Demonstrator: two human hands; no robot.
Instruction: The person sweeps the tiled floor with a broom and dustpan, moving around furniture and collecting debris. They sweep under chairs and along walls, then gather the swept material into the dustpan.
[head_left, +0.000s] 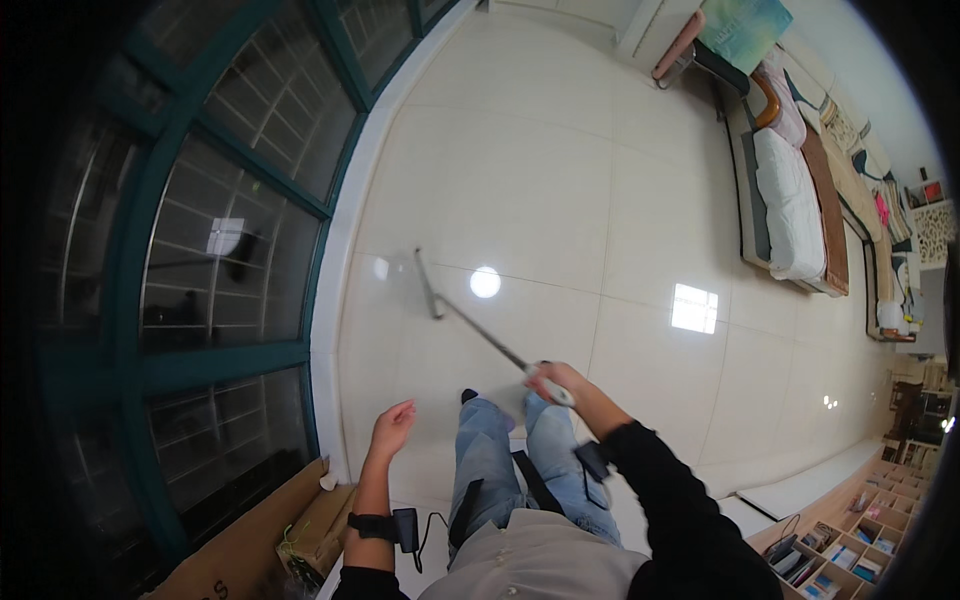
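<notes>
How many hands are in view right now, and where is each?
2. The left hand, with nothing visible in it, is left of the jeans; the right hand grips the long-handled tool. Neither is hidden.

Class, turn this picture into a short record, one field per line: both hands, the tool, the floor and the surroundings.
Right hand: closed around the pale grip of a long-handled tool
Left hand: appears empty, fingers loosely bent
Tool head: narrow bar; floor contact unclear
Floor: glossy pale tiles with light reflections
Left side: green-framed windows
Lower right: compartmented shelf
</notes>
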